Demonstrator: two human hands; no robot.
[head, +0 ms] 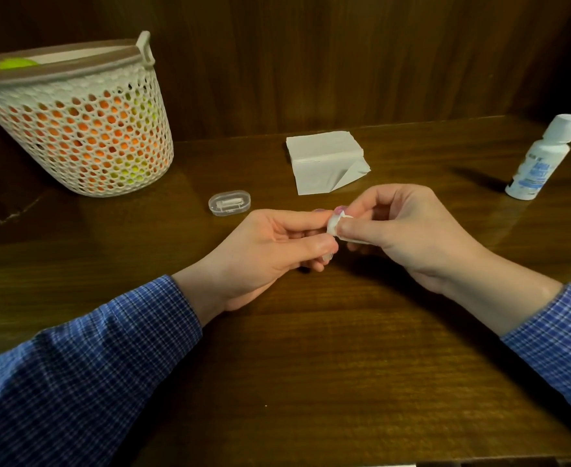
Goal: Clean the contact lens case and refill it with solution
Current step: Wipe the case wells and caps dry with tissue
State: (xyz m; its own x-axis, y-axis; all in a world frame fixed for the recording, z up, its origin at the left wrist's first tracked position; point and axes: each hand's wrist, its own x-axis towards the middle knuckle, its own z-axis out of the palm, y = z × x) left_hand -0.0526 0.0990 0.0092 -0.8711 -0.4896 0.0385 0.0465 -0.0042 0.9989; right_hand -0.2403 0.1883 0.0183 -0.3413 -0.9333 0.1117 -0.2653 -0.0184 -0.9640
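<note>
On the table: what stands there, largest first, and why it likely sits so.

Table (311,365): dark wood against a panelled back wall; its broad near half is bare, which leaves the arms room to work.

Basket (75,129): white mesh, at the far left corner, orange and yellow-green things showing through the holes; well apart from the work, so I judge it plays no part.

Tissue stack (324,160): folded white sheets near the far edge at the middle, top corner curled; close enough to pull a fresh sheet.

Solution bottle (540,156): white, capped, upright near the far right corner; I judge it waits for the refill, not yet begun.

Clear box (229,203): small, oval, shut, just beyond the left hand; contents too small to tell.

Left hand (270,247): closed around the contact lens case (328,256), above the table's middle; only a pale edge and a purplish bit show past the fingers, steadied for wiping.

Right hand (408,230): pinches a tissue scrap (336,227) between thumb and forefinger, pressed against the case, likely drying a well.
</note>
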